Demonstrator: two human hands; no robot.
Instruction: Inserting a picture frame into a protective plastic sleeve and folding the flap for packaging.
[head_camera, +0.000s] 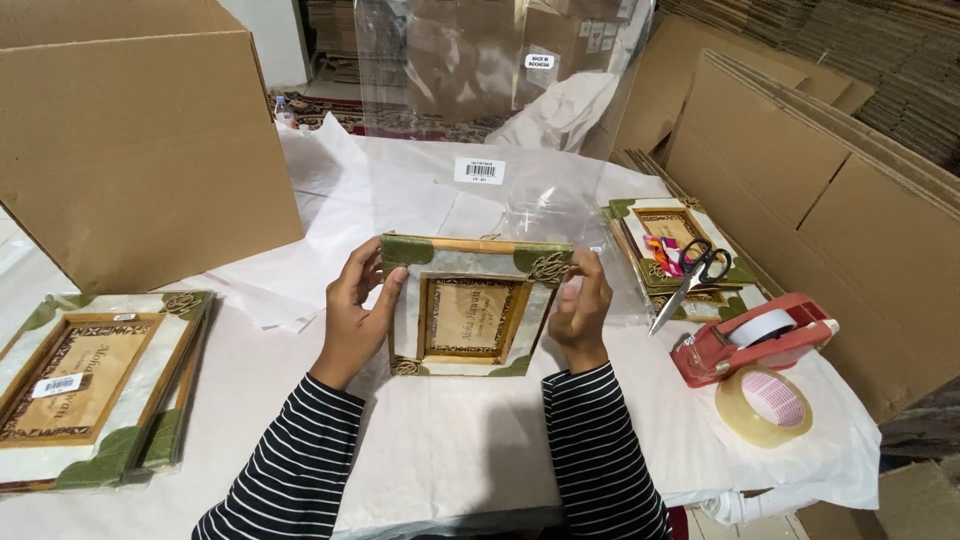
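I hold a small picture frame (470, 305) upright between both hands, just above the white paper-covered table (450, 450). The frame has a pale shell-like face, green corners and a brown wooden inner border. My left hand (358, 315) grips its left edge and my right hand (580, 310) grips its right edge. A clear plastic bag (520, 190) with a white barcode sticker stands open right behind the frame's top edge.
A stack of matching frames (90, 385) lies at the left. Another frame stack (670, 255) at the right carries scissors (695, 270). A red tape dispenser (755, 335) and a tape roll (765, 405) sit beside it. A big cardboard box (130, 130) stands at the back left, flat cardboard sheets (830, 190) at the right.
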